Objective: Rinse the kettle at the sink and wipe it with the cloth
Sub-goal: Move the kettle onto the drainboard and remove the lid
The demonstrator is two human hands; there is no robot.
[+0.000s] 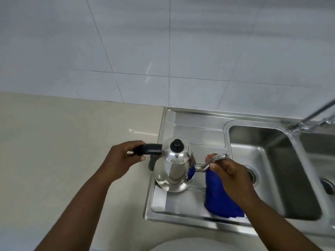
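Observation:
A shiny steel kettle [171,169] with a black lid knob and a thin curved spout stands upright on the sink's drainboard [197,134]. My left hand [121,158] grips its black handle at the left. My right hand [230,173] holds a blue cloth [220,196] and pinches the spout near its tip; the cloth hangs down from the hand over the drainboard. Part of the cloth is hidden under my hand and wrist.
A steel sink basin [272,160] with a drain lies right of the drainboard, and a second basin [319,160] is further right. A chrome tap [308,118] stands at the back right. A beige counter [63,142] extends left. White wall tiles are behind.

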